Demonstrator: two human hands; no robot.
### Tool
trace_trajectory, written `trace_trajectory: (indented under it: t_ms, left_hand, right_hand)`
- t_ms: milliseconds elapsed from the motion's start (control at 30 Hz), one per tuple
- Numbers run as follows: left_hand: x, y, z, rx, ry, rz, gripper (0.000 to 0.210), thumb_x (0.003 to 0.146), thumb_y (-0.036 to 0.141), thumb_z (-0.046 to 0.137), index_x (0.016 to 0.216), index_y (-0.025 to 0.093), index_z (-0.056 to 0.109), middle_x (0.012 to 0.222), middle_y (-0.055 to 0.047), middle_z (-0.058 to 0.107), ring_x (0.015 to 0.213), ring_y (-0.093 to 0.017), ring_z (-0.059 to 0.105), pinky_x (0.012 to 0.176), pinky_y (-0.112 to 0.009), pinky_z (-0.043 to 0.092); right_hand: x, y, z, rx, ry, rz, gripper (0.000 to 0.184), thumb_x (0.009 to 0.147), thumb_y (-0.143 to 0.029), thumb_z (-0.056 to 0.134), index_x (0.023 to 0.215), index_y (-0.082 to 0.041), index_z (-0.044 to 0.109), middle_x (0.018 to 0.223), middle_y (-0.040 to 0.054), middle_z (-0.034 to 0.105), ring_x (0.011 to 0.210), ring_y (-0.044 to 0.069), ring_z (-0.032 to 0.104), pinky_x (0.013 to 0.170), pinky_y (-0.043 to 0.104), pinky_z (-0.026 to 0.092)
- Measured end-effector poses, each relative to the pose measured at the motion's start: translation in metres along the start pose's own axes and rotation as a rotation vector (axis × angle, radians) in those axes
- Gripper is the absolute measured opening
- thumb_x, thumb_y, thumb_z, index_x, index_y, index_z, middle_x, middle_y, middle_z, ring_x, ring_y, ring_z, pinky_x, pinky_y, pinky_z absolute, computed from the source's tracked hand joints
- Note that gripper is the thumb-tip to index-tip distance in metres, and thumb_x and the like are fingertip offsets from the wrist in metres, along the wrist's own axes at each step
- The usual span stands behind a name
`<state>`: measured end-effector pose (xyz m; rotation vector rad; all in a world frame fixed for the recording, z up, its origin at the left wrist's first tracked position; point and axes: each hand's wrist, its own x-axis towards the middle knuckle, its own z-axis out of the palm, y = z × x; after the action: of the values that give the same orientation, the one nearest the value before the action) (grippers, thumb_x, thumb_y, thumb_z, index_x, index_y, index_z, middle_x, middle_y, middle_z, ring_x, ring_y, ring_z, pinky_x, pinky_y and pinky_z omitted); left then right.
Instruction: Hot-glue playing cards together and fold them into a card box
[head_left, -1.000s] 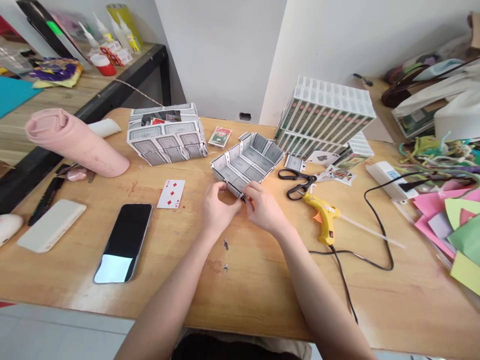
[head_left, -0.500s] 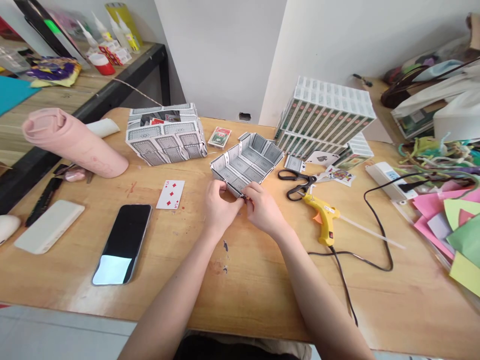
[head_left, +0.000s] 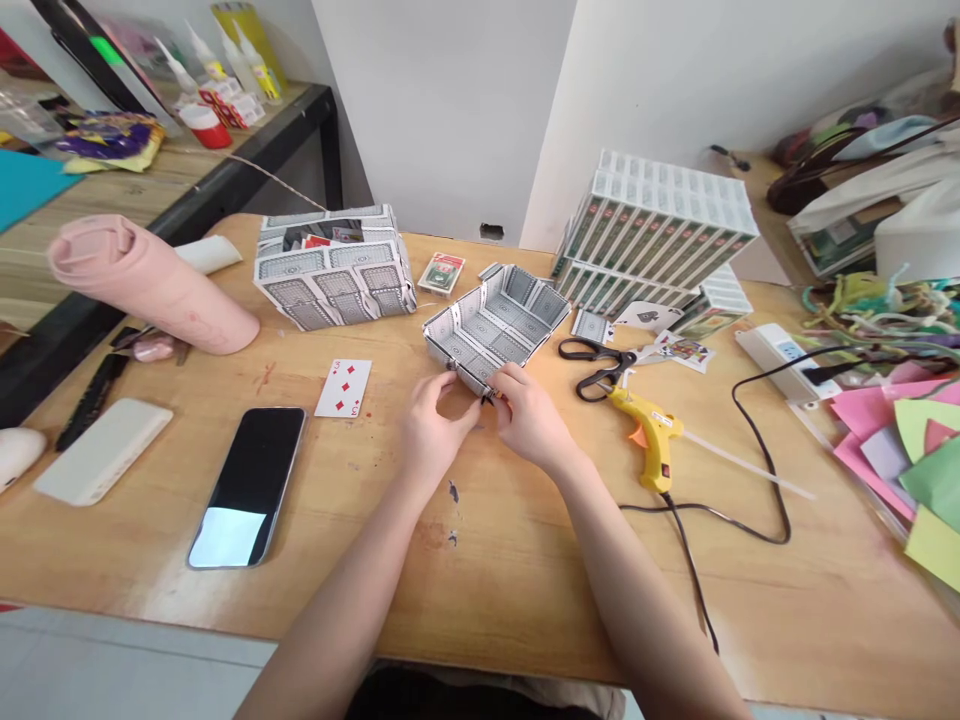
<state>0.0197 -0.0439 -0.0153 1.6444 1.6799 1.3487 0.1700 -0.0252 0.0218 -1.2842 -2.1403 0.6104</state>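
Note:
An open box made of playing cards [head_left: 491, 325], grey patterned backs showing, sits tilted across the table in front of me. My left hand [head_left: 436, 425] is curled at its near-left wall, index fingertip at the edge and thumb reaching toward the near corner. With thumb and fingers closed, my right hand [head_left: 529, 418] pinches that near corner. The fingertips hide part of the wall there. To the right lie black-handled scissors [head_left: 596, 368] and a yellow glue gun [head_left: 654, 440]. A three of diamonds card [head_left: 343, 388] lies face up on the left.
A larger card-covered box [head_left: 334, 280] and a small card pack [head_left: 441, 273] stand behind. Stacked card packs [head_left: 660, 225] rise at the back right. On the left are a phone [head_left: 247, 485], a white power bank [head_left: 105, 452] and a pink roll [head_left: 157, 285]. The glue gun's cord [head_left: 784, 500] loops right.
My left hand's fingers have loosened slightly and shifted a little down along the box wall. The right hand keeps its pinch at the corner. The view has shifted very slightly.

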Motion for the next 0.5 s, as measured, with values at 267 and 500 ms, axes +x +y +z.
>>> trace_trajectory:
  t_ms: [267, 500]
  left_hand:
    - [0.005, 0.01, 0.007, 0.081, 0.039, -0.05, 0.037, 0.063, 0.017, 0.074, 0.096, 0.02, 0.057, 0.097, -0.007, 0.066, 0.096, -0.024, 0.065, 0.086, -0.041, 0.054]
    - [0.011, 0.012, 0.006, 0.058, 0.027, -0.087, 0.034, 0.059, 0.017, 0.074, 0.087, 0.021, 0.057, 0.089, -0.003, 0.066, 0.089, -0.022, 0.065, 0.082, -0.038, 0.053]
  right_hand:
    - [0.0, 0.0, 0.001, 0.013, 0.019, -0.002, 0.023, 0.077, -0.001, 0.039, 0.078, -0.021, 0.052, 0.086, 0.0064, 0.051, 0.078, 0.021, 0.051, 0.071, 0.032, 0.046]
    - [0.001, 0.0, 0.001, 0.019, 0.029, 0.006, 0.022, 0.077, -0.002, 0.04, 0.076, -0.021, 0.051, 0.084, 0.0058, 0.05, 0.077, 0.02, 0.05, 0.07, 0.032, 0.045]
